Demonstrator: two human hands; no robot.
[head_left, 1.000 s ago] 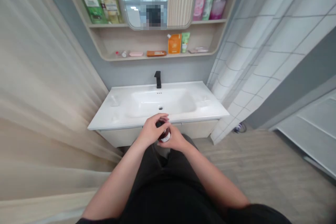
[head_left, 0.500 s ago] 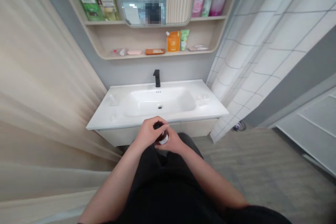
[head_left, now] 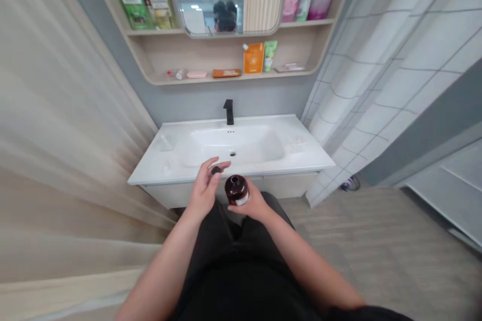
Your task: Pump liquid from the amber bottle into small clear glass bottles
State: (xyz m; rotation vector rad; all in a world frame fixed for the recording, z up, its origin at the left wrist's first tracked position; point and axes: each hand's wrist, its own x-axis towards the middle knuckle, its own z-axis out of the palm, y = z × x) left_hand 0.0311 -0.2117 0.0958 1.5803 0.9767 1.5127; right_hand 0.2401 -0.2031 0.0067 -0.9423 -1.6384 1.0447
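1. Brown bottle (head_left: 232, 188): held in the right hand (head_left: 256, 203), in front of the near edge of the counter (head_left: 150, 165), mouth uncovered and facing up.
2. Lower part of the brown bottle: mostly hidden by the gripping thumb and palm.
3. Black cap (head_left: 216, 170): pinched between thumb and fingers of the left hand (head_left: 203, 193), near the brown bottle but apart from it; largely covered, so cannot tell its full shape.
4. White label (head_left: 242, 200) on the brown bottle: shows dark marks, too small to read.
5. Green bottle (head_left: 138, 14) and yellow bottle (head_left: 162, 10) on the upper shelf (head_left: 156, 32): cut off at the top of the view; bear pale labels with unreadable print.
6. Orange pouch (head_left: 253, 58), beside a green tube (head_left: 269, 56): carries pale print, too blurred to make out.
7. Clear object (head_left: 166, 143) at the left of the counter: barely distinguishable against the white.
8. Dark coil (head_left: 351, 184) on the floor (head_left: 339, 241): too small to identify.
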